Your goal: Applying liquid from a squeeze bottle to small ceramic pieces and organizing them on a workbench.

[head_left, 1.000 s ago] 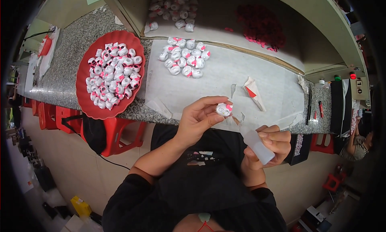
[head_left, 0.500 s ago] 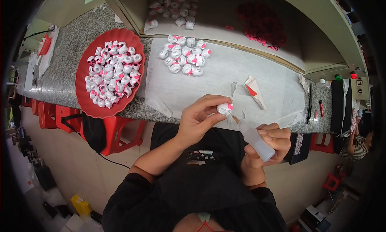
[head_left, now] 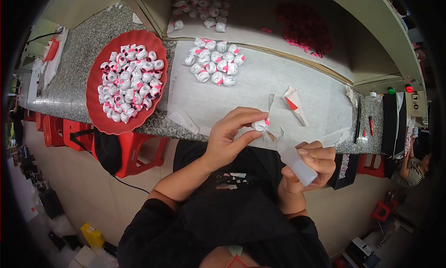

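Between the thumb and fingertips of my left hand [head_left: 227,137] is a small white piece with a pink patch [head_left: 260,125], held over the front edge of the paper. My right hand [head_left: 317,160] is wrapped round a translucent white squeeze bottle [head_left: 296,162], tilted so that its thin brownish tip points up and left. That tip is close to the underside of the piece; whether they touch I cannot tell. Beyond my hands, a cluster of similar white and pink pieces [head_left: 216,64] rests on the white paper sheet [head_left: 260,89].
At left, a red scalloped tray [head_left: 95,77] heaped with white pieces overhangs the speckled counter [head_left: 79,54]. A folded paper scrap with red [head_left: 295,106] lies on the sheet. Behind, a booth holds more white pieces [head_left: 204,8] and a dark pink pile [head_left: 304,26]. Red stools [head_left: 130,154] stand below.
My hands keep almost the same pose, the piece and bottle tip still close together. The whole view has shifted very slightly.
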`<state>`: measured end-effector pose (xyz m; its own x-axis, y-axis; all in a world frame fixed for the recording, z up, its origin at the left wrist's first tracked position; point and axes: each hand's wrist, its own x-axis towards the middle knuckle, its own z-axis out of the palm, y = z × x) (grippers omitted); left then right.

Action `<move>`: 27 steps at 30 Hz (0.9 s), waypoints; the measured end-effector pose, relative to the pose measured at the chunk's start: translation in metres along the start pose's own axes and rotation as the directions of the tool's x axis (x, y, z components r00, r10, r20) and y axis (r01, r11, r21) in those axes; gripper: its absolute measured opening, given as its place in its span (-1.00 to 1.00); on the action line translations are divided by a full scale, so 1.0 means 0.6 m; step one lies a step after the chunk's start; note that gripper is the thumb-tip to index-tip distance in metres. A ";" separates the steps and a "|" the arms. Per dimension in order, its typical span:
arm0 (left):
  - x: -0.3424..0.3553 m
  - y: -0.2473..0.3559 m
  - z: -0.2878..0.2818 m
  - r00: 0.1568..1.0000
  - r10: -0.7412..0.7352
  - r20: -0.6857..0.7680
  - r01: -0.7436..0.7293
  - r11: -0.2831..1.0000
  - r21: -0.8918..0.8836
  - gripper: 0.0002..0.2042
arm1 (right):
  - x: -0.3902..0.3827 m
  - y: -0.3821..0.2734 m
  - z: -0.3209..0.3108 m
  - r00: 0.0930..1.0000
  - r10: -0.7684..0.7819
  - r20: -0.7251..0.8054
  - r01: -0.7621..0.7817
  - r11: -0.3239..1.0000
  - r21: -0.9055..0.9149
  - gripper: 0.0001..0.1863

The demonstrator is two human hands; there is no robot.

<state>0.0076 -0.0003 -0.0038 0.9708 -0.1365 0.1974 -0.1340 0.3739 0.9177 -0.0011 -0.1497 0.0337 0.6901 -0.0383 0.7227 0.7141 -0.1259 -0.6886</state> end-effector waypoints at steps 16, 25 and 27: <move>0.005 0.000 -0.021 0.985 0.069 -0.158 -0.042 0.985 0.166 -0.67 | 0.019 0.012 -0.021 0.991 0.128 0.046 -0.129 0.991 0.031 -0.61; 0.024 0.011 -0.051 0.954 0.007 -0.298 -0.036 0.995 -0.093 -0.63 | 0.168 0.202 -0.013 0.757 0.584 0.294 -0.596 0.801 -0.055 -0.66; 0.023 0.012 -0.043 0.956 -0.007 -0.294 -0.020 0.996 -0.090 -0.64 | 0.200 0.279 0.011 0.790 0.536 0.298 -0.398 0.818 -0.415 -0.69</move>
<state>0.0252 0.0245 -0.0031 0.9873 0.1365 0.0807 -0.1352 0.4579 0.8787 0.2019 -0.1687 0.0050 0.9628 0.1974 0.1843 0.2606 -0.4995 -0.8262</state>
